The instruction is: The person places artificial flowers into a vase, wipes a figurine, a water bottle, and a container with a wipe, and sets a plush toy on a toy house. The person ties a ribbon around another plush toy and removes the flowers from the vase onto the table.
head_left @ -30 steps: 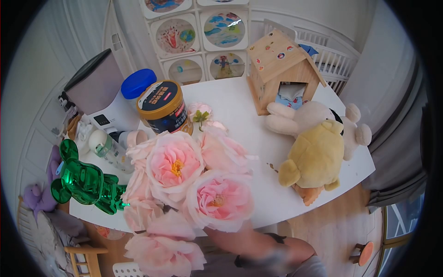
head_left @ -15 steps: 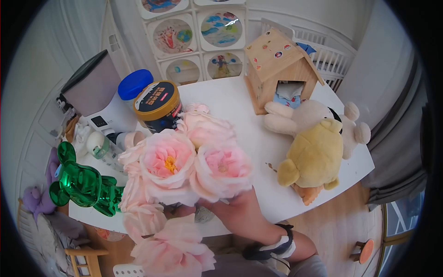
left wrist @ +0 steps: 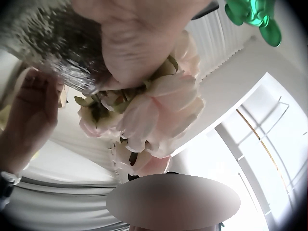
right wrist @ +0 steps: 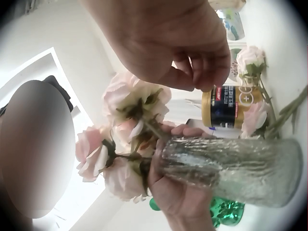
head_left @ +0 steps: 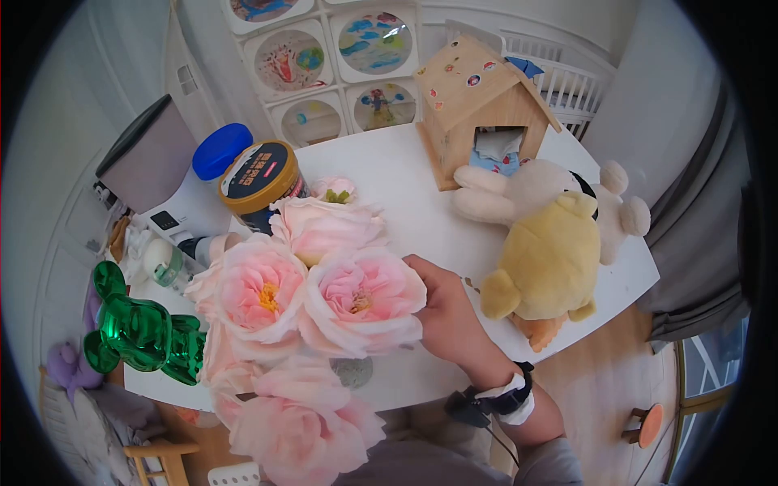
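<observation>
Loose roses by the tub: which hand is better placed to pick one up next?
Right, most likely: the right hand is empty, its fingers loosely curled, with the loose roses in its wrist view. The left hand is wrapped around the glass vase and would have to let go.

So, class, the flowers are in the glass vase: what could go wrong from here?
The glass vase could slip, as only the left hand appears to grip it, near its top.
The large blooms spread well beyond the rim, so the vase might tip if set down and let go.
Swinging the bunch left might knock the shiny green bear figure, which stands close by.
</observation>
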Tool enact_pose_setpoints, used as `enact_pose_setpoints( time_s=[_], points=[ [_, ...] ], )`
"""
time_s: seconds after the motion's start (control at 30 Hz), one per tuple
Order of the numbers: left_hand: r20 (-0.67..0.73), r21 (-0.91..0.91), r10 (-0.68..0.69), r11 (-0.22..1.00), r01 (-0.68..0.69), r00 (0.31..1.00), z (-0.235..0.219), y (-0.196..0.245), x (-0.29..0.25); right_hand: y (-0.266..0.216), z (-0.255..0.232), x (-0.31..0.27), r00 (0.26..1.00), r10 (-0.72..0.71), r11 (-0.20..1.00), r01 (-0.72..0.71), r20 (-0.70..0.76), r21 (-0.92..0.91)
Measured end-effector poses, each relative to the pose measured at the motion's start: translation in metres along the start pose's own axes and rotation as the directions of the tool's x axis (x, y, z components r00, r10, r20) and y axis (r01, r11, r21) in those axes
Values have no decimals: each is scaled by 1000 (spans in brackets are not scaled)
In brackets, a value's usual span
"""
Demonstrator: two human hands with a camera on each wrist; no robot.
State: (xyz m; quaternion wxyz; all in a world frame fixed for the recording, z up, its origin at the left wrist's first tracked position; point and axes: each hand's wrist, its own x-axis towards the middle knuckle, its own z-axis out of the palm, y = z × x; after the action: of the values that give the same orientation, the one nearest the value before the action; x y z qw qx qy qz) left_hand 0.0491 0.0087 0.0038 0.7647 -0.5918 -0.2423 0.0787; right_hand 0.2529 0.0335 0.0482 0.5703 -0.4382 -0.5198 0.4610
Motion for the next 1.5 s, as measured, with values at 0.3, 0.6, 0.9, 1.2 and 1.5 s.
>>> enact_pose_setpoints(
  time_s=[0.3, 0.6, 0.9, 1.2, 1.5],
  points=[
    [-27, -59, -39, 998, 37, 999, -3, 5, 4, 81, 21, 36, 981, -96, 930, 149, 169, -336],
    [33, -77, -67, 995, 69, 997, 6, 5, -11, 74, 13, 69, 936, -302, 810, 351, 178, -470],
    [47, -133, -98, 986, 104, 994, -3, 14, -5, 57, -8, 32, 978, -72, 920, -11, -197, -392],
    [63, -161, -115, 979, 123, 991, 2, 19, -7, 39, -6, 28, 913, 230, 962, -162, -337, 218],
    [99, -207, -134, 966, 153, 986, 1, 29, -8, 18, 16, -21, 891, 410, 592, -98, -194, 800]
  ],
)
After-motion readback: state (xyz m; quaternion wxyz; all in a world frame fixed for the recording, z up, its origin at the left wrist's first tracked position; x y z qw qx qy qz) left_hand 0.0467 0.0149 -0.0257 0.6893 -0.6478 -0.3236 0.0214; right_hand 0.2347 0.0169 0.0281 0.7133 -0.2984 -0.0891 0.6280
